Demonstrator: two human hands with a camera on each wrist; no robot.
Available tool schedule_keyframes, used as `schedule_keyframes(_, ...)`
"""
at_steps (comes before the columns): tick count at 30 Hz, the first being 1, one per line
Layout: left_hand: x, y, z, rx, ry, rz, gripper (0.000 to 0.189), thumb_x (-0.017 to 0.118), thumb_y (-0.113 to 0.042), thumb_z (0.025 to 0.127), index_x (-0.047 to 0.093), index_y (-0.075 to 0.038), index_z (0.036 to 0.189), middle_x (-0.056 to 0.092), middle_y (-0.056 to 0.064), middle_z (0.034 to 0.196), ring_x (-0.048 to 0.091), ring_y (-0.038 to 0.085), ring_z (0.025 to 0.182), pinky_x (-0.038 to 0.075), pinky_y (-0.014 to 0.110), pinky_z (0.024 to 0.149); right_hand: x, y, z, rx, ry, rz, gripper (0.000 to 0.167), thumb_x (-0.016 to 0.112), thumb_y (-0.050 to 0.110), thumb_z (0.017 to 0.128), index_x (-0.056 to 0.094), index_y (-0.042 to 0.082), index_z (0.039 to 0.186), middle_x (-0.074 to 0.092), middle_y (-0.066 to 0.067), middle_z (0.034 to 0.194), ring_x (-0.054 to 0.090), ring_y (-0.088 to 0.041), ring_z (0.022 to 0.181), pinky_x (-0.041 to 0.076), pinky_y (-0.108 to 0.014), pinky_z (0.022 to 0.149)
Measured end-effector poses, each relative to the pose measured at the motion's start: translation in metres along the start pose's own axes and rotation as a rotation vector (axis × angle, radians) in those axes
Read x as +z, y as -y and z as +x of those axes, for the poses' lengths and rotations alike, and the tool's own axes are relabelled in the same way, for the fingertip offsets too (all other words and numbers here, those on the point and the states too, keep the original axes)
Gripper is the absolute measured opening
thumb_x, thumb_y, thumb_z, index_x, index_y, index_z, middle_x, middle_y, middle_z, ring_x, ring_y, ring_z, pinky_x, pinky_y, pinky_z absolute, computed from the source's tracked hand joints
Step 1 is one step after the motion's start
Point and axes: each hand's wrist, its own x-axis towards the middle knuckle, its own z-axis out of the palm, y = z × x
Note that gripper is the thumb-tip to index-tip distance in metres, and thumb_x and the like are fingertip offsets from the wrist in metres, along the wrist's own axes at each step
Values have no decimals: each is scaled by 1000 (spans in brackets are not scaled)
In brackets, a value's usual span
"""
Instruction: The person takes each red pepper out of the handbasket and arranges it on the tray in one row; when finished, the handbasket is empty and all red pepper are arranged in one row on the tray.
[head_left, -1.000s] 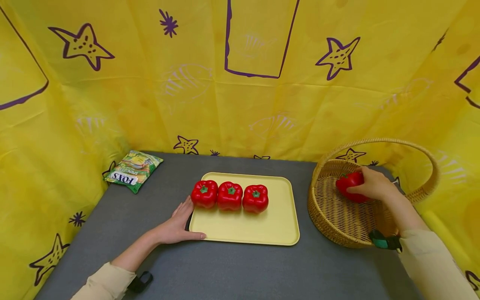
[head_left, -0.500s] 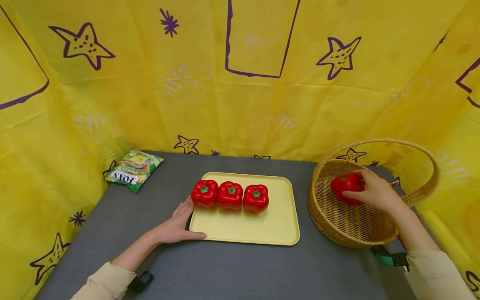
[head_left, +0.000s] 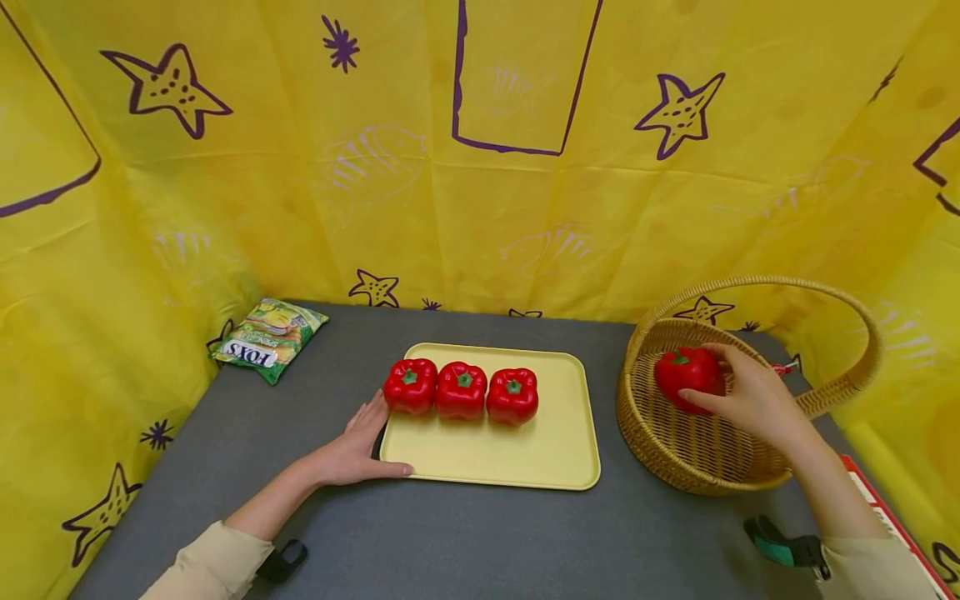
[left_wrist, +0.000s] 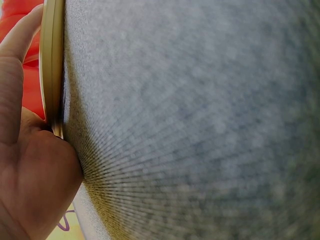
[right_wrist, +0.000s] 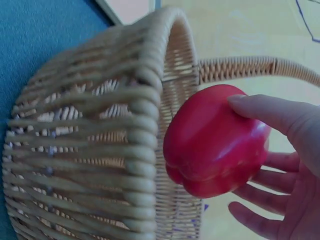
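My right hand [head_left: 753, 393] grips a red bell pepper [head_left: 684, 379] with a green stem, thumb on one side and fingers on the other. In the head view the pepper appears within the round wicker basket [head_left: 637, 429]; the right wrist view shows the bell pepper [right_wrist: 215, 142] at the level of the basket's rim [right_wrist: 145, 130]. At the lower left corner of the pale yellow tray [head_left: 487, 458], my left hand [head_left: 352, 450] rests with fingers stretched along its side and thumb on the front edge. Several more red bell peppers stand on the tray: a left one [head_left: 410, 387], a middle one [head_left: 461, 392] and a right one [head_left: 512, 398].
A green Fox's packet [head_left: 270, 337] lies at the back left of the grey table [head_left: 480, 542]. The basket's tall handle [head_left: 787, 283] arches over its back. A red-and-white flat item [head_left: 885, 517] lies by the right forearm. Yellow patterned cloth [head_left: 480, 208] encloses the table.
My right hand has moved the bell pepper slightly left within the basket's outline, and its forearm has shifted right. The left hand, tray and peppers on it stay put.
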Motion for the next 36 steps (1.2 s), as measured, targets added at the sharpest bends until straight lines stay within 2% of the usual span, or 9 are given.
schedule_keyframes(4, 0, 0, 0, -1, -1, 3, 116, 75, -51, 79, 4, 0, 155, 4, 20, 161, -7, 40, 146, -1, 61, 113, 4, 5, -6, -5, -68, -5, 78, 81, 38, 80, 46, -5, 134, 56, -30, 122, 57, -45, 100, 49, -61, 76)
schedule_keyframes(11, 1, 1, 1, 7, -4, 7, 116, 75, -52, 79, 4, -1, 155, 4, 19, 161, -7, 39, 146, -1, 61, 113, 12, 17, -18, -9, -205, 43, 76, 83, 34, 77, 48, 1, 136, 57, -25, 124, 59, -40, 93, 50, -48, 70)
schedule_keyframes(14, 0, 1, 1, 11, -7, 4, 116, 75, -51, 79, 4, -1, 155, 4, 19, 161, -7, 39, 146, -1, 61, 113, 15, 23, -23, 9, -236, 87, 77, 84, 33, 77, 48, 2, 137, 58, -25, 123, 60, -40, 96, 50, -29, 75)
schedule_keyframes(17, 0, 1, 1, 12, -6, 1, 116, 76, -51, 79, 4, 0, 155, 4, 20, 161, -7, 40, 146, -1, 61, 113, 20, 30, -26, 14, -266, 116, 77, 85, 32, 77, 48, 3, 138, 59, -24, 121, 61, -40, 96, 41, -9, 73)
schedule_keyframes(19, 0, 1, 0, 10, -5, 1, 116, 76, -51, 79, 5, 0, 155, 4, 20, 161, -7, 40, 146, -1, 61, 113, 23, 34, -28, 12, -286, 133, 77, 85, 31, 76, 47, 4, 138, 59, -23, 120, 63, -39, 95, 37, -3, 72)
schedule_keyframes(26, 1, 1, 0, -4, -2, -1, 116, 75, -51, 79, 5, 0, 155, 4, 20, 161, -7, 39, 146, -2, 60, 113, 32, 49, -30, 8, -301, 199, 76, 85, 27, 77, 45, 7, 140, 58, -20, 123, 63, -38, 97, 43, -9, 72)
schedule_keyframes(31, 0, 0, -1, -7, -2, -2, 116, 76, -51, 79, 4, 0, 155, 4, 20, 161, -7, 39, 146, -1, 61, 113, 41, 59, -28, 8, -278, 236, 75, 85, 27, 77, 46, 9, 138, 59, -17, 124, 64, -36, 98, 56, -29, 75)
schedule_keyframes(33, 0, 0, 0, -7, -1, -2, 116, 75, -51, 79, 4, 0, 155, 4, 20, 161, -7, 39, 146, -1, 61, 113, 45, 63, -27, 5, -269, 250, 75, 85, 27, 77, 45, 9, 138, 59, -16, 124, 64, -35, 99, 56, -42, 78)
schedule_keyframes(36, -1, 0, 0, -9, 4, -1, 116, 75, -52, 80, 4, -1, 155, 3, 19, 161, -7, 39, 146, -1, 61, 113, 50, 68, -25, 1, -259, 270, 75, 85, 28, 77, 46, 9, 137, 59, -16, 124, 63, -34, 101, 54, -48, 81)
